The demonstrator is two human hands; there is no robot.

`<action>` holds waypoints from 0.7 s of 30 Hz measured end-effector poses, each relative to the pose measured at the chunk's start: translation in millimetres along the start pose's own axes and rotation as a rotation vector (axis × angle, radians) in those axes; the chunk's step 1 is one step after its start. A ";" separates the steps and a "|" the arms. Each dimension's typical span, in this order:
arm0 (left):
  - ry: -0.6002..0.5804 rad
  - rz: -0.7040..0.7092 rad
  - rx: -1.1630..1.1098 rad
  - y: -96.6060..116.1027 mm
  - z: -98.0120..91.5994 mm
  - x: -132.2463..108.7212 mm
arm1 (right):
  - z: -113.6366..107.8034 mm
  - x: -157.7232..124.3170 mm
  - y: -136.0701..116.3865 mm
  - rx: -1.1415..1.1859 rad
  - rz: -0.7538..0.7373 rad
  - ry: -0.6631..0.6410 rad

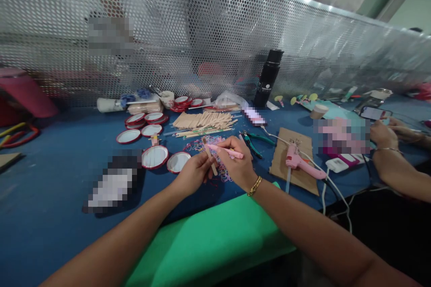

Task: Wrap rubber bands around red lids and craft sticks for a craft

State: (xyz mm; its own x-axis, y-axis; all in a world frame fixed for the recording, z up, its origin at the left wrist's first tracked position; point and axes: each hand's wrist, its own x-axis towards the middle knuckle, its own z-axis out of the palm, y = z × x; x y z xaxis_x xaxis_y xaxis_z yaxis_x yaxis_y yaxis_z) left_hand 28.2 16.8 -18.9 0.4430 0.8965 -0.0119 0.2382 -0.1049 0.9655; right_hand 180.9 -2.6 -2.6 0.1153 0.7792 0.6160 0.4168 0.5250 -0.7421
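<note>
Between the fingers of my left hand (193,172) is a flat wooden craft stick (214,168), held tilted above the table. My right hand (238,161) grips a pink marker (232,152), its tip close to the stick's upper end; I cannot tell whether they touch. Below and around both hands lies a loose pile of thin pastel rubber bands (225,174). Just left of my left hand sit red-rimmed jar lids (178,162) with white insides. Farther back is a heap of wooden sticks (205,119).
A pink glue gun (296,161) rests on cardboard (279,148), its cord trailing right. Teal pliers (252,143) lie near my right hand. A black bottle (267,78) stands by the perforated metal screen (222,31). At right, another person's hands (384,134) hold a phone.
</note>
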 end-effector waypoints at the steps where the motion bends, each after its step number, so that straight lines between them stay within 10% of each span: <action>1: 0.001 0.000 0.001 0.2 0.0 -0.1 | -0.1 0.1 -0.3 -0.010 -0.008 0.000; 21: 0.016 0.013 0.000 -0.1 -0.1 -0.1 | 1.2 0.9 4.1 0.035 0.012 -0.002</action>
State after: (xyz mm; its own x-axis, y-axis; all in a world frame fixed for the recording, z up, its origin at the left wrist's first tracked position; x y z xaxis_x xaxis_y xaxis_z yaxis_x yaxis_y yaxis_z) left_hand 28.1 16.7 -19.0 0.4321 0.9018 0.0045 0.2328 -0.1164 0.9655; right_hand 181.7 0.7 -5.4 0.1179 0.7861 0.6067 0.3837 0.5274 -0.7580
